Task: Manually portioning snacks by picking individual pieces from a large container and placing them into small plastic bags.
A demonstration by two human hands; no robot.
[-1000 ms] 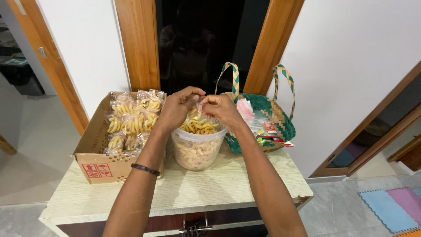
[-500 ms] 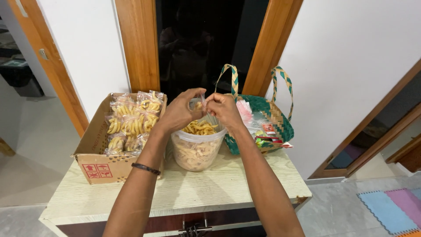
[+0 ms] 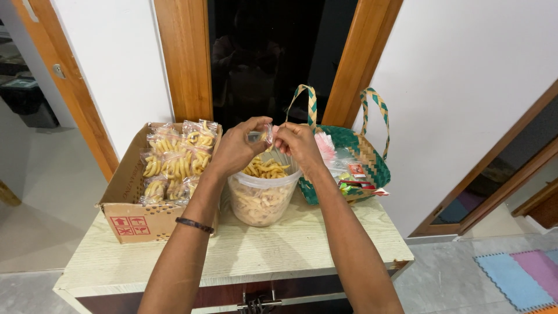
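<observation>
Both hands pinch the top of a small clear plastic bag (image 3: pixel 261 137) with a few yellow snack sticks in it. My left hand (image 3: pixel 235 148) grips its left edge and my right hand (image 3: pixel 297 145) grips its right edge. The bag hangs just above a clear round tub (image 3: pixel 260 200) heaped with yellow snack sticks, which stands in the middle of a light wooden table (image 3: pixel 261 250).
A cardboard box (image 3: pixel 131 215) of filled snack packets (image 3: pixel 174 160) sits left of the tub. A green and tan woven basket (image 3: pixel 372 163) with packets inside stands to the right. A dark doorway with wooden frames is behind. Foam floor mats (image 3: pixel 517 276) lie at lower right.
My hands lifted the small bag slightly higher above the tub and drew closer together at its top edge.
</observation>
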